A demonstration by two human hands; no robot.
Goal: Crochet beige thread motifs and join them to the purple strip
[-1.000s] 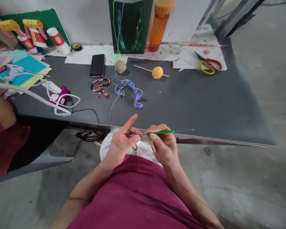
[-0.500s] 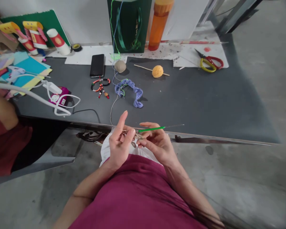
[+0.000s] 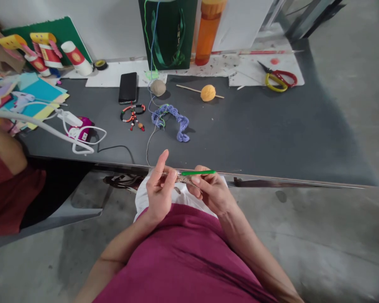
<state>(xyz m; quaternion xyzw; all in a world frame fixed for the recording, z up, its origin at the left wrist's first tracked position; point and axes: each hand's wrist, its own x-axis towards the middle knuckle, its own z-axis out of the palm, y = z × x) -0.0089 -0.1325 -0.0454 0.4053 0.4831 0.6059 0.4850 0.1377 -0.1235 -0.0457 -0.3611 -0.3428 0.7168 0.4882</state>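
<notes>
A: What did the hands have?

B: L hand (image 3: 158,194) was closed on a small beige crocheted piece (image 3: 185,179), index finger (image 3: 163,162) pointing up. R hand (image 3: 212,195) gripped a crochet hook (image 3: 198,173) w/ green handle, its thin metal shaft sticking out to the right.

A: Where was the piece?

B: Between the hands, just above a white cloth (image 3: 180,198) on the lap, right by the front edge of the worktop (image 3: 271,139). Pale thread (image 3: 149,145) ran from near L hand up to a blue crocheted strip (image 3: 180,122).

A: What else was on the worktop?

B: Beige yarn ball (image 3: 158,87), orange yarn ball (image 3: 207,93) on a stick, phone (image 3: 128,87), beaded strand (image 3: 133,117), scissors (image 3: 277,81) w/ yellow + red handles.

A: Anyone nearby?

B: Yes, far left, a co-worker's bare arm (image 3: 3,145), red sleeve (image 3: 15,198).
</notes>
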